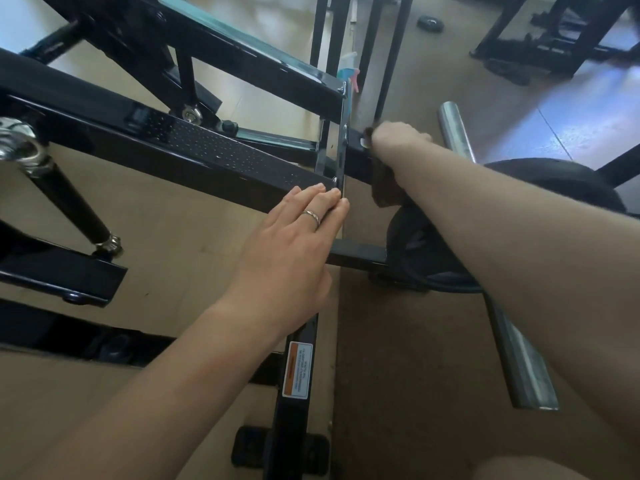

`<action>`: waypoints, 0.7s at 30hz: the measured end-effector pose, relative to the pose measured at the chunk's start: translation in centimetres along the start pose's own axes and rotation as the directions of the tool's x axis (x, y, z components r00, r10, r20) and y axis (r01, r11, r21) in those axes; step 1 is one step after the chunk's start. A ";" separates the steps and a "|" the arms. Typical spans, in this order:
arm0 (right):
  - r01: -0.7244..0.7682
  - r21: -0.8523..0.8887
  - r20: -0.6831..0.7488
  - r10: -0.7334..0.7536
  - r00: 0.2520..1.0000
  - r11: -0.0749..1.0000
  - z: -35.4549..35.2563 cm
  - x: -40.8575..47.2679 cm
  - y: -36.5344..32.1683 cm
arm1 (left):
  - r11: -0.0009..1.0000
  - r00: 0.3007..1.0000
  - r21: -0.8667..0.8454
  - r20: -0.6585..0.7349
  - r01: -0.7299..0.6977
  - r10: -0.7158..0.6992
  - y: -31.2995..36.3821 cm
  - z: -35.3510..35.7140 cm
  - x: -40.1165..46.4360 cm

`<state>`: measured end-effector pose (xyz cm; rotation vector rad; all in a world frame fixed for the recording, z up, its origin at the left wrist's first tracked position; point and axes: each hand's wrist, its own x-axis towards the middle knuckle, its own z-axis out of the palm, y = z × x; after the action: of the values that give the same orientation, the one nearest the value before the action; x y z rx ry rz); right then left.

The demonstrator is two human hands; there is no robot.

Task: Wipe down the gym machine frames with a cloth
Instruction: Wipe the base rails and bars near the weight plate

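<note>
I saw the left hand [294, 244] lying flat with straight fingers close together, the fingertips touching the black machine frame [221, 157] at the joint where its perforated bar meets a chrome plate [343, 147], and a ring [311, 216] was on one finger. The right hand [398, 135] was curled tight around a dark brown cloth [382, 194] and pressed it on the black frame bar just beyond that plate, with part of the cloth hanging under the wrist. A black weight plate [422, 258] stood on the floor [398, 375] under the right forearm, and a spray bottle [351, 69] stood behind the frame.
</note>
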<state>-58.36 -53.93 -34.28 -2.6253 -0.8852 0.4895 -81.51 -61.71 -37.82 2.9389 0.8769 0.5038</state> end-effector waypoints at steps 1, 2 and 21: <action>0.017 0.055 -0.019 -0.016 1.000 0.998 0.5 -0.7 -0.8 | 1.000 1.000 0.003 0.004 -0.002 0.002 0.0 0.0 -0.1; 0.034 0.130 -0.041 -0.029 0.999 0.991 1.1 -1.6 -1.7 | 1.000 1.000 0.001 0.009 -0.002 0.002 0.0 0.0 -0.1; 0.487 0.183 -0.418 -0.380 0.825 0.854 4.2 -6.3 3.3 | 0.961 0.962 0.156 -0.115 -0.229 0.248 -1.3 0.1 -3.7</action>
<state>-63.13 -59.55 -37.98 -2.0586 -1.1463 -0.0080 -85.11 -62.66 -39.15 3.1936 0.5899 0.6842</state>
